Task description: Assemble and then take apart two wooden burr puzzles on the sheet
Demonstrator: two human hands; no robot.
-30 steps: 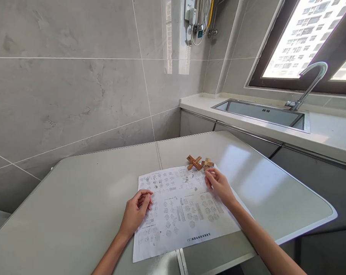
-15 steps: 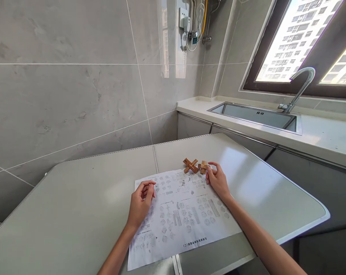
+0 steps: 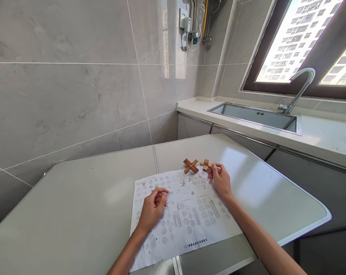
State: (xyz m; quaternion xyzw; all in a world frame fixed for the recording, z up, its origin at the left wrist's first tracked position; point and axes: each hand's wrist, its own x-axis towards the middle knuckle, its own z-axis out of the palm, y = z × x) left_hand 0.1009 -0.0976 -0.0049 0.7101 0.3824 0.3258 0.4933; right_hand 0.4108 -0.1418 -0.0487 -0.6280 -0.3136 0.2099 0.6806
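A printed sheet of small diagrams (image 3: 187, 214) lies on the grey table (image 3: 75, 206). My right hand (image 3: 220, 179) is at the sheet's far right corner, fingers pinched on a small wooden puzzle piece (image 3: 205, 164) lifted slightly off the table. Just left of it rests a cross-shaped wooden puzzle (image 3: 190, 165). My left hand (image 3: 154, 208) hovers over the middle of the sheet, fingers curled loosely inward with nothing visible in them.
A steel sink (image 3: 255, 114) with a curved tap (image 3: 300, 86) is set in the white counter at the right, under a window. Grey tiled wall runs behind the table, with a socket and hoses (image 3: 192, 23) at the top.
My right hand closed on the small wooden piece and raised it. My left hand slid right from the sheet's left edge toward its middle.
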